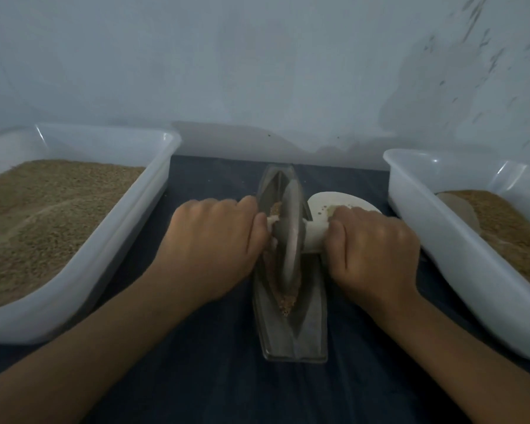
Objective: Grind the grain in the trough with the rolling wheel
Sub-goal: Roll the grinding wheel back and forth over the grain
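A narrow boat-shaped grey metal trough (291, 325) lies lengthwise on a dark blue cloth (214, 377), with brown grain (286, 302) heaped along its groove. A flat grey metal rolling wheel (289, 237) stands upright in the trough, about midway along it, its rim down in the grain. A pale cylindrical axle handle (314, 237) runs through the wheel — the left hand (210, 243) is clenched round the stub left of the trough, and the right hand (374, 252) grips the part to its right. Beyond the right hand, just right of the trough, lies a white round plate (334, 201). Well to the trough's left sits a white plastic tub (83, 270) of brown grain, and well to its right a second white plastic tub (459, 258).
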`<state>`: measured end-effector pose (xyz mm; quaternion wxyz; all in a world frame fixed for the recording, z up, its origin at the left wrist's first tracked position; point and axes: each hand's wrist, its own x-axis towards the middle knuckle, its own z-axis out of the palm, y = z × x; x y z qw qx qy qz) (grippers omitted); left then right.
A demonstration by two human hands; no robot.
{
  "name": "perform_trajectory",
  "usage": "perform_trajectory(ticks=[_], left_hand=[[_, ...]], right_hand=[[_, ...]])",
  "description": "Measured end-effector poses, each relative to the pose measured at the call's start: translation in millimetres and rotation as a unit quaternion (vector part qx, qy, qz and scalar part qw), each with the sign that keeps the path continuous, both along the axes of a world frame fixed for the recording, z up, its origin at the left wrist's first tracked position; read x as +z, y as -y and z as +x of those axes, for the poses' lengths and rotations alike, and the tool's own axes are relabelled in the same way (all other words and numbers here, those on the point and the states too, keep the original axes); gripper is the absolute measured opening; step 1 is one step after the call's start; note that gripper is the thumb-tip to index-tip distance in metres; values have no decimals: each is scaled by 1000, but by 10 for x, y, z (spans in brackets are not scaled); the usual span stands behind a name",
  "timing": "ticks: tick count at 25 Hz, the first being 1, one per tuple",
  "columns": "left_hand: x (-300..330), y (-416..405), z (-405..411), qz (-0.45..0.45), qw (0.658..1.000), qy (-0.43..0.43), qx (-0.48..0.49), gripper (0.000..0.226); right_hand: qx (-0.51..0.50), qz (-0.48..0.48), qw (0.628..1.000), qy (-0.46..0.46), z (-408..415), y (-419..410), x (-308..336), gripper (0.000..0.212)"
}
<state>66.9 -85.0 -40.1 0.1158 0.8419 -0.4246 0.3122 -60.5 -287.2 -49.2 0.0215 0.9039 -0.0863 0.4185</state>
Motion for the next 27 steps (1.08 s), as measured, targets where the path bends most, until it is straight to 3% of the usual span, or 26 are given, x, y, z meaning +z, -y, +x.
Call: perform_trajectory(ticks=[3, 6, 7, 9, 12, 14, 17, 19, 21, 23, 25, 27], left_hand=[[36, 22, -63, 37, 998, 32, 32, 39], [92, 210, 213, 130, 989, 44, 49, 31], [114, 295, 347, 153, 987, 9, 54, 33], [225, 485, 598, 180, 975, -103, 84, 57], [371, 702, 757, 154, 957, -217, 114, 69], [368, 652, 670, 151, 971, -148, 114, 60], [87, 254, 307, 107, 993, 14, 37, 37], [-12, 5, 83, 17, 999, -30, 6, 38], [-12, -39, -17, -18, 999, -27, 0, 39], [10, 41, -25, 20, 999, -10, 29, 40], [27, 182, 164, 67, 994, -2, 86, 41], [89, 382, 452, 115, 986, -54, 105, 38]], right_hand=[[8, -12, 1000, 3, -53, 25, -24, 44], [-27, 4, 997, -68, 323, 118, 156, 51], [-45, 6, 993, -108, 489, 194, 229, 53], [-68, -40, 973, -215, 753, 385, 368, 52], [-64, -88, 930, -351, 892, 551, 441, 20], [-75, -72, 938, -331, 784, 485, 405, 16], [-93, -19, 986, -136, 438, 143, 256, 46], [-44, -24, 998, -47, 153, -11, 150, 50], [-7, -50, 998, -28, -14, -19, 60, 46], [-17, -41, 999, -28, 3, 24, 68, 46], [-47, -22, 997, -64, 220, 57, 163, 52], [-81, -39, 985, -148, 576, 214, 293, 57]])
